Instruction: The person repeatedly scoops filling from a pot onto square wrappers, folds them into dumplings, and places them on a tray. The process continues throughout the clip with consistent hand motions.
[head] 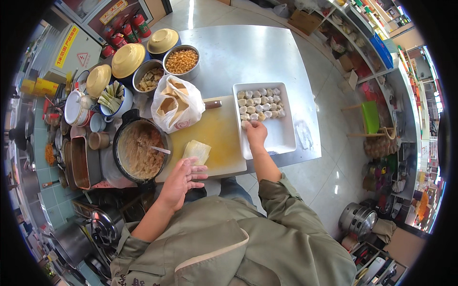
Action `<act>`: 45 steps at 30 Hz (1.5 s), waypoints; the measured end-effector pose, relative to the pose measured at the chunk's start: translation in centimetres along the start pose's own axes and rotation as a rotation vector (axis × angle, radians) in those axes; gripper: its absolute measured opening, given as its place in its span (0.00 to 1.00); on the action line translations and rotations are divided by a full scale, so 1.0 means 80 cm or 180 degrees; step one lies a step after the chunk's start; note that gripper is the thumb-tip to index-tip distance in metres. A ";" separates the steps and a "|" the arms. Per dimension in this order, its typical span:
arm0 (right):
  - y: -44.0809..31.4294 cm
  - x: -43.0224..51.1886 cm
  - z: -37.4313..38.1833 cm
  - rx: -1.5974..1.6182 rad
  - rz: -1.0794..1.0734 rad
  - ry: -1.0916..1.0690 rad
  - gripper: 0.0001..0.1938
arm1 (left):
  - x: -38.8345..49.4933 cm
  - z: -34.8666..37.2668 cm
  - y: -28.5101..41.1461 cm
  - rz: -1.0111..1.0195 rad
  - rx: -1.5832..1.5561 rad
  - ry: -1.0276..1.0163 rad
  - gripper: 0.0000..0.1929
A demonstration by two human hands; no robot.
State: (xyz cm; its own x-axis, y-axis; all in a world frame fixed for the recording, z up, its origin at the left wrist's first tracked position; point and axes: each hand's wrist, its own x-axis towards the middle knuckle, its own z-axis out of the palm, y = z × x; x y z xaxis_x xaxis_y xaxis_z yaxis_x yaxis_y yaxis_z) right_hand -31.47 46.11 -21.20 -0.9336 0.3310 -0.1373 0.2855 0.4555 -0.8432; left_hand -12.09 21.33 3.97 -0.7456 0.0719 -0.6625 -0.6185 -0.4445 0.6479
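Note:
My right hand [257,135] pinches a small wonton-like dumpling [244,124] at the left side of a white rectangular tray [282,141]. Several rows of similar dumplings [258,100] fill the tray's far part. My left hand [181,182] is raised near the table's front edge, fingers apart and holding nothing. Just beyond it a stack of pale dough wrappers [197,151] lies on a yellow-stained cutting board [223,143]. To the left, a black-rimmed pot [123,157] holds minced filling [143,150] with a light-handled utensil [160,149] stuck in it.
A white plastic bag [193,119] with brown paper inside sits on the board, beside a knife handle [213,104]. Metal bowls hold yellowish beans [181,61] and dried pieces [150,79]. Upturned yellow bowls [128,59] and an enamel pot of green stalks [111,96] stand at left.

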 end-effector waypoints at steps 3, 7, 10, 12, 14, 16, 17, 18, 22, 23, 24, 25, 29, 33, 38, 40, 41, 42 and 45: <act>-0.017 -0.031 -0.020 -0.0248 -0.0785 0.0208 0.10 | -0.018 -0.018 0.005 0.0193 -0.0084 0.0077 0.28; -0.050 -0.123 0.003 -0.0316 -0.1351 -0.1471 0.11 | -0.045 -0.049 0.011 0.0527 -0.0283 0.0320 0.27; -0.066 -0.177 0.041 -0.0782 -0.1783 -0.2490 0.12 | -0.069 -0.075 0.019 0.0897 -0.0394 0.0407 0.26; -0.072 -0.190 0.061 -0.1160 -0.1757 -0.2608 0.10 | -0.085 -0.091 0.025 0.0998 -0.0427 0.0567 0.25; -0.074 -0.192 0.073 -0.1403 -0.1834 -0.2687 0.10 | -0.097 -0.107 0.028 0.1109 -0.0482 0.0674 0.24; -0.074 -0.190 0.078 -0.1573 -0.1980 -0.2754 0.11 | -0.108 -0.123 0.026 0.1137 -0.0563 0.0756 0.24; -0.075 -0.189 0.080 -0.1594 -0.2087 -0.2771 0.11 | -0.113 -0.130 0.023 0.1163 -0.0611 0.0799 0.24; -0.076 -0.189 0.083 -0.1678 -0.2151 -0.2780 0.11 | -0.118 -0.138 0.020 0.1164 -0.0663 0.0792 0.23; -0.083 -0.188 0.095 -0.2116 -0.2340 -0.2843 0.12 | -0.132 -0.164 0.010 0.1169 -0.0820 0.0739 0.23; -0.085 -0.187 0.096 -0.2091 -0.2334 -0.2839 0.11 | -0.135 -0.169 0.007 0.1128 -0.0849 0.0749 0.23; -0.086 -0.186 0.096 -0.2136 -0.2285 -0.2809 0.11 | -0.137 -0.174 0.005 0.1144 -0.0843 0.0660 0.23; -0.089 -0.186 0.094 -0.2237 -0.2197 -0.2765 0.11 | -0.139 -0.178 0.002 0.1132 -0.0836 0.0597 0.22; -0.117 -0.173 0.062 -0.1279 -0.1061 -0.2935 0.10 | -0.133 -0.184 -0.014 0.0949 -0.0798 0.0312 0.23; -0.185 -0.173 0.001 0.0419 0.1037 -0.3272 0.06 | -0.108 -0.175 -0.031 0.0448 -0.0344 0.0025 0.24; -0.286 -0.222 -0.050 0.1110 0.1184 -0.3601 0.05 | -0.073 -0.147 -0.028 0.0314 -0.0244 -0.0324 0.24; -0.317 -0.259 -0.050 0.0606 0.0612 -0.3743 0.03 | -0.067 -0.145 -0.019 0.0307 -0.0563 -0.0560 0.24; -0.330 -0.277 -0.047 0.0184 0.0300 -0.3763 0.03 | -0.066 -0.145 -0.015 0.0316 -0.0713 -0.0674 0.24; -0.342 -0.292 -0.045 -0.0257 -0.0154 -0.3772 0.05 | -0.069 -0.145 -0.014 0.0458 -0.0950 -0.0640 0.20; -0.364 -0.320 -0.029 -0.0619 -0.0939 -0.3730 0.07 | -0.079 -0.161 -0.014 0.0781 -0.1144 -0.0567 0.16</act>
State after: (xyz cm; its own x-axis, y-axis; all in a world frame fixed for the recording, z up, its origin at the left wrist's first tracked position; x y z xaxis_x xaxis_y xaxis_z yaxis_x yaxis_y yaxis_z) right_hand -15.35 26.29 8.05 -0.5694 -0.7046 -0.4235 -0.0363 0.5362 -0.8433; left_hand -3.45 9.91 2.61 -0.9094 0.0641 -0.4109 -0.3171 -0.7463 0.5852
